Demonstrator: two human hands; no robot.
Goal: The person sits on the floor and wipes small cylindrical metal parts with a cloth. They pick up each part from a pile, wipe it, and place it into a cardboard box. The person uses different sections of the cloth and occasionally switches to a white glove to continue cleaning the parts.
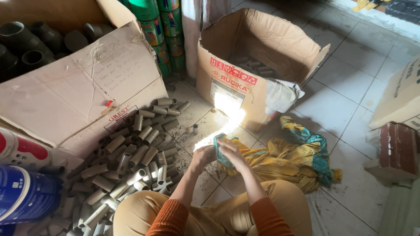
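Seated on a tiled floor (350,87), knees in mustard trousers at the bottom edge, orange sleeves reaching toward mid-frame. Left hand (202,156) and right hand (231,154) together just below centre, fingers of both closed on a teal and yellow cloth (288,159); a teal fold of it bunched between the hands, whatever is inside the fold hidden. Rest of the cloth spread rightward over the floor, ending near the lower right of centre. Heap of short grey pipe couplings (140,153) at left of the hands, running from mid-frame down to the lower left corner, one stray coupling (195,129) standing apart above the hands. Open cardboard box (245,65) at upper centre, more grey fittings dim inside, a white rag (280,96) draped over its near corner. Flattened cardboard box (74,91) at upper left, dark pipe elbows (26,48) behind it. Green cans (164,30) stacked at top centre; blue can (24,194) at far left.
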